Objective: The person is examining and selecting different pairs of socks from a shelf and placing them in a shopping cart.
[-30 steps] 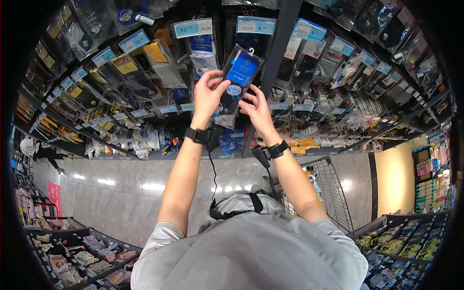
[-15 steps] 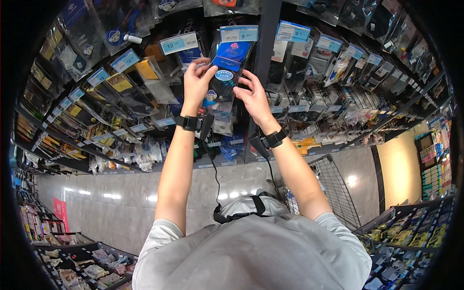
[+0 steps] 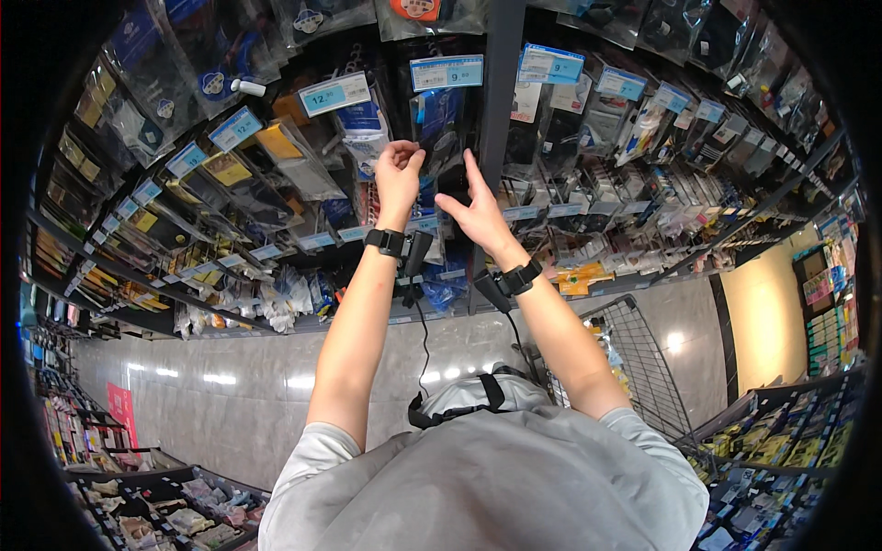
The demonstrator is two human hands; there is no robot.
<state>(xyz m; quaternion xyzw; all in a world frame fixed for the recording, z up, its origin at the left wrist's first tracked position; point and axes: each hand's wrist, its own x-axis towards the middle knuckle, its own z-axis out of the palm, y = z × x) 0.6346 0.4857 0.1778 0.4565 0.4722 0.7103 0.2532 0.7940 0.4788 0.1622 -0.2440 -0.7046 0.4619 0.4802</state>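
Observation:
A clear-bagged package with a blue header and dark contents [image 3: 443, 115] hangs in the rack under a blue-and-white price tag [image 3: 446, 73]. My left hand [image 3: 398, 179] is beside its lower left edge, fingers curled and thumb drawn in against them. Whether a bit of the plastic is pinched there is hidden. On the other side, my right hand [image 3: 475, 209] has its fingers stretched upward and the thumb apart, holding nothing. Left of my left hand hangs another bagged item with a blue-and-white card [image 3: 365, 133]. Black straps with small devices sit on both wrists.
A dark upright post [image 3: 501, 101] divides the rack just right of the package. Bagged goods on hooks [image 3: 225, 179] fill the left side; more packages [image 3: 588, 156] hang right. A wire shopping cart [image 3: 643, 354] stands at my right on the grey tiled floor [image 3: 248, 413].
The package that was tilted forward between both hands now hangs further back, in shadow under its tag. My left hand has moved right and down; the right hand has lowered and its fingers straightened.

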